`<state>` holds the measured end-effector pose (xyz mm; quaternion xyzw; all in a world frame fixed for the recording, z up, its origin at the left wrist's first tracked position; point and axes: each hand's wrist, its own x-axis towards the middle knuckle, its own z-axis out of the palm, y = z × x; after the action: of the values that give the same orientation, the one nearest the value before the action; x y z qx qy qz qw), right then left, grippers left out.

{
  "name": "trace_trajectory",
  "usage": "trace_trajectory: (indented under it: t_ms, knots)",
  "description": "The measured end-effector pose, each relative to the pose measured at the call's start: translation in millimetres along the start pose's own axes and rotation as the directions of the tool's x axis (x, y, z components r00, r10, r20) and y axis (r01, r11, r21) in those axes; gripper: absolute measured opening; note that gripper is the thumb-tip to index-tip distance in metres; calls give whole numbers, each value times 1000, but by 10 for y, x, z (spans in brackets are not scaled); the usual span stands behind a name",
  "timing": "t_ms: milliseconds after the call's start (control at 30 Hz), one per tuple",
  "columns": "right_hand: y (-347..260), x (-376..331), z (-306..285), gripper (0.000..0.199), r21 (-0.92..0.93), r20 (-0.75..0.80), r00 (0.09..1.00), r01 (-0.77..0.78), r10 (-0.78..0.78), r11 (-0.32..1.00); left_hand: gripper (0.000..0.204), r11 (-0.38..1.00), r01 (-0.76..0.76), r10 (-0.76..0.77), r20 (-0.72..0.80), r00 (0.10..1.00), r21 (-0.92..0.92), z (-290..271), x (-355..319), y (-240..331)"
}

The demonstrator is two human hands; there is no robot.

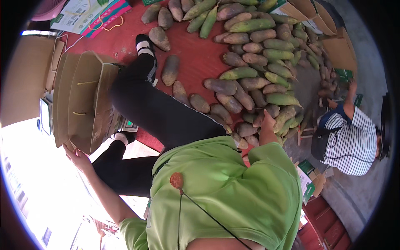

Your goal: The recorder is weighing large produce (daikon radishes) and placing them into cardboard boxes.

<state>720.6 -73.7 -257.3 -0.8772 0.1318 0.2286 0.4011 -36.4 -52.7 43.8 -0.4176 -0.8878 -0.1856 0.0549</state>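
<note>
On my left, an upright cardboard box (77, 100) with yellow cord handles stands open at its top. My left hand (78, 159) grips its near lower edge, thumb and fingers at the cardboard. To the right, my right hand (269, 125) reaches into a big pile of long radishes (250, 83), green and brownish with soil. Its fingers curl beside a brownish radish (258, 120) and seem to hold it; part of the grip is hidden.
A scale (130, 123) with a lit green display sits by the box. Loose radishes (170, 70) lie on the red floor (189, 54) near my foot. A printed carton (77, 16) is at the far left. A person in a striped shirt (354, 141) works at the right beside cardboard boxes (341, 50).
</note>
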Motion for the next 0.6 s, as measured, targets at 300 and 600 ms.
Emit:
trace_trajectory:
  t_ms: [300,600]
  knots:
    - [96,-207,36,44,127,188,971,-175,150,976,66,995,66,-64,20,998,-80,-50,-15,26]
    - [100,-394,132,53,48,137,956,-267,259,962,71,996,30,-30,0,1000,-85,-19,11,-164]
